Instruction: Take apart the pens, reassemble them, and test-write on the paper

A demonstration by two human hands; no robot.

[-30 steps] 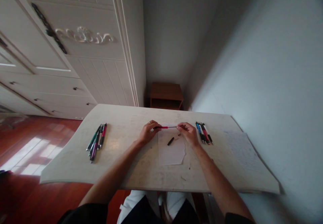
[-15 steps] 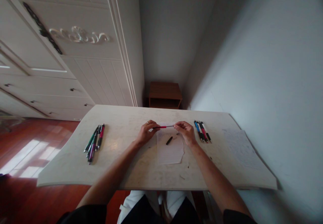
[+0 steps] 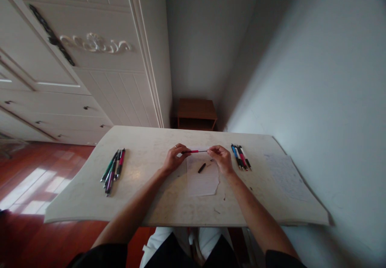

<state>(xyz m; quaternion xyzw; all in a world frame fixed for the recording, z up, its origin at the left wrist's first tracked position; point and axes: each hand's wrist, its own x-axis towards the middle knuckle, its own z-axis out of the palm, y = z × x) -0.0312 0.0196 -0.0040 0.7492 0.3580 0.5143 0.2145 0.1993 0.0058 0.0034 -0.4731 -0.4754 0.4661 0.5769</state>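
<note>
My left hand is closed on a red pen barrel, pinched between thumb and fingers above the paper. A thin dark pen refill sticks out of the barrel's right end. The fingertips of my right hand pinch the refill's far end, so barrel and refill lie level in one line between both hands. Below them, a short black pen part, like a grip sleeve, lies on a torn sheet of lined paper.
Several pens lie in a loose bunch on the left of the white table. Another row of pens sits just right of my right hand. A written sheet covers the right side, near the wall. Small scraps dot the tabletop.
</note>
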